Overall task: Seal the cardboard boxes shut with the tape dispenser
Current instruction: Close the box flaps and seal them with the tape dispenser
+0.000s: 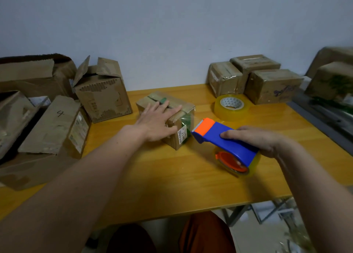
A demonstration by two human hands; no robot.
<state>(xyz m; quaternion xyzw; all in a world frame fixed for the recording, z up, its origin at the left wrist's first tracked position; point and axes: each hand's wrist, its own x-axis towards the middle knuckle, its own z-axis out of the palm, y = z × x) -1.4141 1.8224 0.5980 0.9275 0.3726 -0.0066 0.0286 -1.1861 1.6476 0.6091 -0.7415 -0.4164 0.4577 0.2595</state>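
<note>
Holding the small cardboard box (168, 117) flat under the left hand (155, 122), fingers straight and spread across its top flaps, mid-table. Right hand (257, 140) wraps the blue-orange tape dispenser (225, 144), its nose just beside the box's near corner. Box looks light and a bit crushable, likely to slide, so press down on top. Grip the dispenser by its blue body, clear of the cutter end. Yellow wooden table (172, 176) looks smooth. Spare tape roll (232, 106) behind; open boxes (101, 92) left, taped boxes (254, 79) right, against a plain wall.
</note>
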